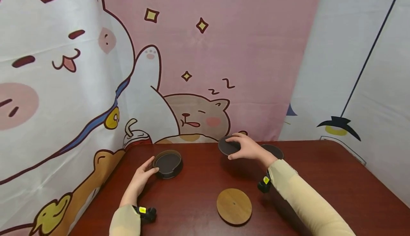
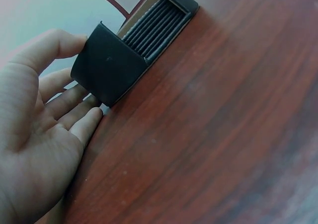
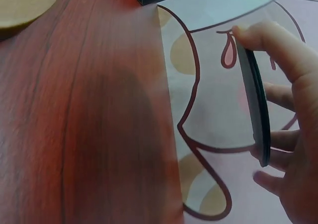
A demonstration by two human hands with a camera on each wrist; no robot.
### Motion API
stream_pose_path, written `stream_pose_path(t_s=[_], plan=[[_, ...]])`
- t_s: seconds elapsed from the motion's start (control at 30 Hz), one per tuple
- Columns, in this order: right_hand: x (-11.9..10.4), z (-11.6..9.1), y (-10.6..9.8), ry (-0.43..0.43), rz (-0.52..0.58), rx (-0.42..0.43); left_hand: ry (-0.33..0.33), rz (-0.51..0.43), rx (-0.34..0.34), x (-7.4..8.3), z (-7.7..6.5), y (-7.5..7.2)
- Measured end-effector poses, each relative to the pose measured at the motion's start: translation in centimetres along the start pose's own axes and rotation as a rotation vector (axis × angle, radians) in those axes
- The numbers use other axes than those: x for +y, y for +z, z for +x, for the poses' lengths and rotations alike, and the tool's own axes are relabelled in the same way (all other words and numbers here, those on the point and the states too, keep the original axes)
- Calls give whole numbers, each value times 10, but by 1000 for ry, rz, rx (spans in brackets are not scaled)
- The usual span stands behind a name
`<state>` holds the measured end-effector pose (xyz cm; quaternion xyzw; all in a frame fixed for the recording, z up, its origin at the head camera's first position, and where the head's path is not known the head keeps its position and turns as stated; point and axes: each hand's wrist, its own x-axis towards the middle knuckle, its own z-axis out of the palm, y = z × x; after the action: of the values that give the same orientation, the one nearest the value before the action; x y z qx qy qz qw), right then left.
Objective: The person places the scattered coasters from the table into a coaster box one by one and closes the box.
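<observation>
Coaster (image 1: 228, 147) is up off the table (image 1: 192, 202), in the right hand (image 1: 246, 147). Thumb and fingers pinch it across the edge, likely because a thin flat disc gives little else to grab; also leaves most of its top face uncovered.

Left hand (image 1: 142, 176) is curled on the side of the round holder (image 2: 108, 62), thumb and fingers spread around the wall. Looks like steadying, since the holder sits on the table. That grip stays off the cut-out, where the stack of coasters (image 2: 155, 28) shows. Stack sits below the rim, so the wall probably stops it sliding.

Wooden disc (image 1: 234, 206) lies flat on the near side, touched by neither hand. Dark round piece (image 1: 273, 150) behind the right forearm: partly hidden, can't tell what it is.
</observation>
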<state>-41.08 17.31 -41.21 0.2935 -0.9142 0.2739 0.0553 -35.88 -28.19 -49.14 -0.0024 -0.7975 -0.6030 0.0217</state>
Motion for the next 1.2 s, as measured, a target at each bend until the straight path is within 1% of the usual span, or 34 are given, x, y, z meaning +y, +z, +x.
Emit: stream_pose_path(t_s=[0.17, 0.23, 0.37, 0.47, 0.6, 0.63, 0.77, 0.83, 0.87, 0.93, 1.07, 1.2], plan=[[-10, 13, 6, 12, -31, -21, 8, -3, -7, 1, 1, 1], [-13, 19, 12, 1, -37, -38, 9, 1, -11, 1, 1, 1], [-22, 33, 25, -38, -40, -90, 6, 1, -7, 1, 2, 0], [-32, 44, 36, -66, -50, -112, 3, 0, -6, 1, 3, -1], [-47, 57, 50, -90, -86, -116, 8, -13, -4, 0, 5, -1], [-50, 61, 54, -92, -97, -116, 9, -18, -6, 5, 3, -1], [-63, 75, 71, -101, -133, -118, 18, -10, 3, 6, 2, 0], [-70, 80, 79, -104, -124, -126, 16, -11, 10, 7, 1, 0], [-73, 83, 83, -103, -117, -132, 18, -7, 15, 3, 3, 1], [-79, 87, 91, -100, -94, -148, 23, -5, 15, 3, 2, 2], [-90, 95, 105, -100, -91, -174, 27, -13, 12, 2, 2, 2], [-102, 105, 117, -119, -78, -192, 19, -32, 24, 1, 2, 0]])
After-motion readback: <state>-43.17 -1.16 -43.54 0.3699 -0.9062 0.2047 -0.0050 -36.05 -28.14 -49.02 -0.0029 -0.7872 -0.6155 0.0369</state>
